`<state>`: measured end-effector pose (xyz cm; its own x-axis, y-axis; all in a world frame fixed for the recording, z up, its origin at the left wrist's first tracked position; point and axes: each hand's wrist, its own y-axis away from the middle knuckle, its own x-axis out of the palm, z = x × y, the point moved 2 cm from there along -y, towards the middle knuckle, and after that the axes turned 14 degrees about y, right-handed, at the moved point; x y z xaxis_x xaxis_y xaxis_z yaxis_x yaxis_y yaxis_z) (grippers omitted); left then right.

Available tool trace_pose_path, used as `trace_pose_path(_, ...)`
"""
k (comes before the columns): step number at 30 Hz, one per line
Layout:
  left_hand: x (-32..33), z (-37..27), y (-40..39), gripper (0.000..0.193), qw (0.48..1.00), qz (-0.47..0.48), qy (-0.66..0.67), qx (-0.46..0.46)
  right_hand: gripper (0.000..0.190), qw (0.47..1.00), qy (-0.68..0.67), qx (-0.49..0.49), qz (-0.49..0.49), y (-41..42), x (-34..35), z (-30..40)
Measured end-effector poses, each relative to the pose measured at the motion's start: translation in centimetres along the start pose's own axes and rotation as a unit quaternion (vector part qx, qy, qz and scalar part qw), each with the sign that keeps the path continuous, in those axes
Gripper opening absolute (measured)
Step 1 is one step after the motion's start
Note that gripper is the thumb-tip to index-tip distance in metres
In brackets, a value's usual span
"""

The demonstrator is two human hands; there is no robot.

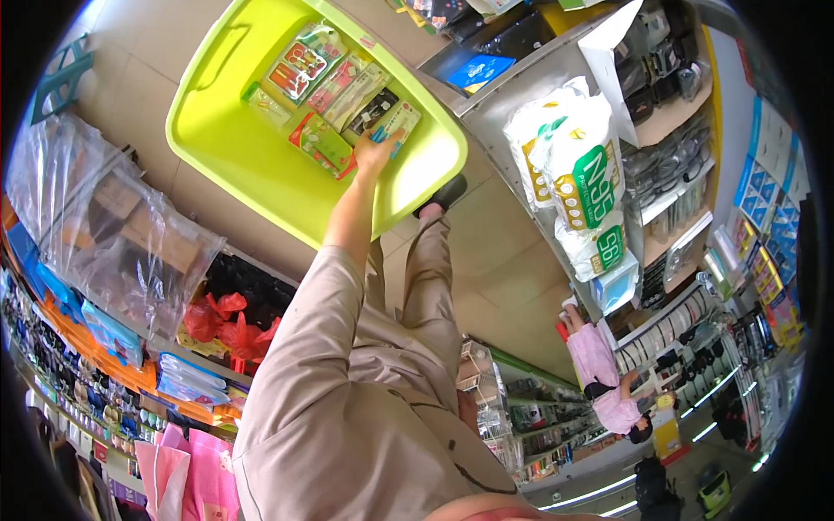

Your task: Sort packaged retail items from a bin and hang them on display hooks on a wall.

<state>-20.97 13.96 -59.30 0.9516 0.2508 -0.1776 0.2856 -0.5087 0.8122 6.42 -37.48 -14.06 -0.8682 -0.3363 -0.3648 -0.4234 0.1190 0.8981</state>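
My left hand [374,151] reaches into a lime-green plastic tub [215,124]. Its fingers close on the near end of a small white carded pack [405,120] with blue parts. Beside the hand lies a green and red pack [324,144]. Farther up on the tub's floor are a black pack [373,111], a pale long pack [355,94], a pink pack [335,84] and a tray-like pack of orange-handled tools [303,65]. A clear pack [267,104] leans near the tub's left side. Only a patch of my right hand [466,410] shows beside my torso; its fingers are hidden.
Bags of N95 masks [583,169] lie on a metal counter to the right. Shelves [671,195] of packaged goods stand beyond. Plastic-wrapped cartons [124,202] and red bags [231,325] sit on the left. Another person [609,384] in pink stands farther off.
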Motion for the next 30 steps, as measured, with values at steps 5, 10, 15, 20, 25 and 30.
trace_pose_path(5, -1.6, -2.1, 2.4, 0.057, 0.995, -0.022, -0.067, 0.07, 0.037, 1.0, -0.008, -0.018, 0.017, -1.6, -0.5, 0.1)
trace_pose_path(10, -5.0, -7.0, 6.8, 0.058, 0.973, -0.039, -0.111, 0.196, 0.031, 0.989, -0.143, -0.027, 0.004, -5.4, -1.6, 1.9)
trace_pose_path(15, -9.6, -14.8, 16.7, 0.046, 0.957, 0.003, -0.069, 0.282, 0.02, 0.949, -0.192, -0.238, -0.078, -7.7, -4.7, 12.2)
trace_pose_path(20, -12.6, -22.7, 32.6, 0.04, 0.916, 0.067, -0.071, 0.389, 0.028, 0.878, -0.223, -0.424, 0.011, -0.4, -8.4, 28.1)
trace_pose_path(25, -9.3, -26.9, 46.5, 0.043, 0.902, 0.12, -0.046, 0.412, 0.051, 0.754, -0.346, -0.491, 0.266, 11.9, -12.6, 35.7)
trace_pose_path(30, -1.9, -27.2, 54.7, 0.04, 0.874, 0.194, -0.078, 0.438, 0.064, 0.654, -0.464, -0.566, 0.191, 18.2, -15.6, 36.0)
